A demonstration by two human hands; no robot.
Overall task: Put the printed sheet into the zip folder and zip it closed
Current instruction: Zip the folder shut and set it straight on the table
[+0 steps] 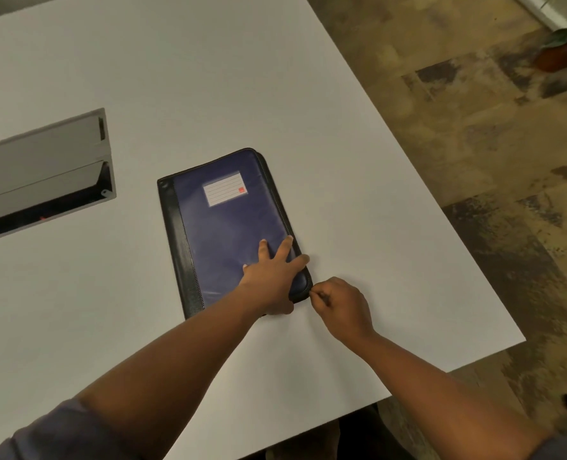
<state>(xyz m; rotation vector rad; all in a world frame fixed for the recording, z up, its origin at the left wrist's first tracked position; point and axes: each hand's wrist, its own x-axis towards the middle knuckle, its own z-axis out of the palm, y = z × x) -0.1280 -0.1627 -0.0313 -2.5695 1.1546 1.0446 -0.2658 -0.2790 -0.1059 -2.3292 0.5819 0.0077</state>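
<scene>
A dark blue zip folder (229, 224) with a black spine strip, black zipped edging and a white lined label (225, 188) on its cover lies shut and flat on the white table (209, 78), toward the near right side; no printed sheet shows. The left hand (272, 277) presses its near right corner, fingers spread flat, grasping nothing; the right hand (338, 303) is pinched tight at that corner's zip, the pull itself hidden. A grey open cable hatch (43, 171) sits well left.
</scene>
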